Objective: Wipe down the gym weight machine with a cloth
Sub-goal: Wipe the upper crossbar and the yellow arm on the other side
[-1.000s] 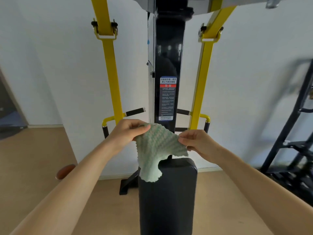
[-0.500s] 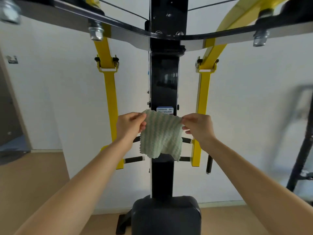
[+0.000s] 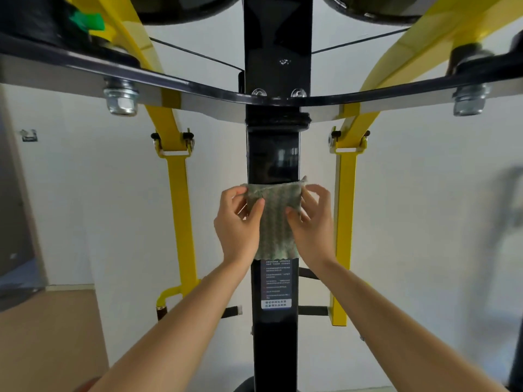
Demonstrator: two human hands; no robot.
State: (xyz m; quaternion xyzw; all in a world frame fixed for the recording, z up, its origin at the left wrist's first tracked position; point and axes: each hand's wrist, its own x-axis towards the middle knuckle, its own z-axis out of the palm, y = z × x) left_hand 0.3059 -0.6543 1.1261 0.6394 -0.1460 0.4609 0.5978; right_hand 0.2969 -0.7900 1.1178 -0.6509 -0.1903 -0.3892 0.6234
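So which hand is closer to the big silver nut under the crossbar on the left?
Left. The left hand is below the silver nut; the right hand is beyond the black post.

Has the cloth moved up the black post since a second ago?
Yes. The cloth went up, from beside the seat pad to covering the top of the warning label on the post.

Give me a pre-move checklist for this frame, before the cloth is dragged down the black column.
1. Cloth spread flat on the black column: ok.
2. Left hand pinches the cloth's upper left corner: ok.
3. Right hand holds the cloth's right edge: ok.
4. Cloth spans the column's front face: ok.
5. Path below: the instruction label lies right under the cloth's hem, otherwise unobstructed: ok.
6. Cloth damp or dry: cannot tell.
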